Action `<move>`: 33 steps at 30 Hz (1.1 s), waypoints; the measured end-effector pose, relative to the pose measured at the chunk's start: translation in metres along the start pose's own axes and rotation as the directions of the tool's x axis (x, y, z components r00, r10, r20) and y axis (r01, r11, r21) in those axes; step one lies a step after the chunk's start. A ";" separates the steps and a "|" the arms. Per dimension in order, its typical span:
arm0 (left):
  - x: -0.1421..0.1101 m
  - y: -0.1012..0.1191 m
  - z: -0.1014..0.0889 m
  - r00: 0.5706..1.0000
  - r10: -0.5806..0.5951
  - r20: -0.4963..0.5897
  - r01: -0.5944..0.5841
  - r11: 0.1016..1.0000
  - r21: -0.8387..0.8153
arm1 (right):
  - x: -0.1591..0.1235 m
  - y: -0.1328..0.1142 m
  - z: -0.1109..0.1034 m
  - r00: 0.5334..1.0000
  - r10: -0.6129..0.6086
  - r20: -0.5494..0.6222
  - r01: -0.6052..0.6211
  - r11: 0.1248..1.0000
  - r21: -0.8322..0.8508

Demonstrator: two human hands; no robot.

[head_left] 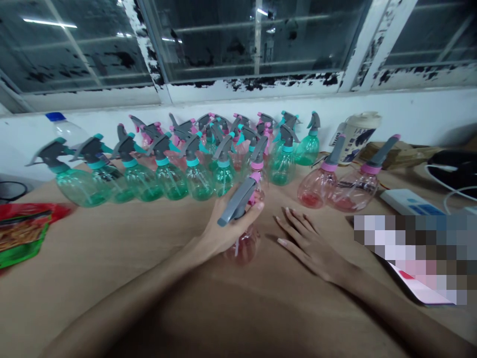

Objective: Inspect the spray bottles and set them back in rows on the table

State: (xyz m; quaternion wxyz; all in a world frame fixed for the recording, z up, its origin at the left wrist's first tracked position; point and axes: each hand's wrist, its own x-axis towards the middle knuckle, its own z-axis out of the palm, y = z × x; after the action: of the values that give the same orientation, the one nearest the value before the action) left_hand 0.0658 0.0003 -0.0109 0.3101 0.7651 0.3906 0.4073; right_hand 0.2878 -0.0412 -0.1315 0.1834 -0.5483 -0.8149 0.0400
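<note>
My left hand (223, 226) is closed around the neck of a pink spray bottle (241, 243) with a grey trigger head (238, 201), which stands on the brown table (112, 268). Just to its right, my right hand (307, 241) lies flat on the table with its fingers stretched out and apart, holding nothing. Behind both hands stand several green spray bottles (171, 179) and pink ones in rows.
Two pink spray bottles (337, 186) stand apart at the right, in front of a lidded cup (356, 132). A white power strip (406, 201) and cables lie far right. A red and green packet (22, 231) rests at the left edge. A water bottle (65, 127) stands back left.
</note>
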 end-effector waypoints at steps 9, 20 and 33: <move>-0.005 0.001 -0.001 0.999 0.017 0.028 -0.017 1.000 -0.007 | 0.006 -0.004 -0.008 0.988 0.074 -0.136 -0.052 0.985 0.162; -0.004 0.009 -0.018 0.981 -0.010 0.192 -0.037 0.971 0.237 | 0.004 -0.022 -0.021 0.983 0.106 -0.152 -0.045 0.931 0.362; -0.050 -0.048 -0.025 0.938 -0.112 0.328 0.067 0.987 0.144 | 0.027 -0.101 -0.017 0.970 0.142 -0.197 -0.036 0.887 0.461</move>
State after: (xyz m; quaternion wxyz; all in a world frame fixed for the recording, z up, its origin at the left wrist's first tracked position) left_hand 0.0098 -0.0139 -0.0559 0.3396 0.8232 0.3924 0.2303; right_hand 0.1963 -0.0591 -0.0824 0.3957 -0.5281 -0.7307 0.1752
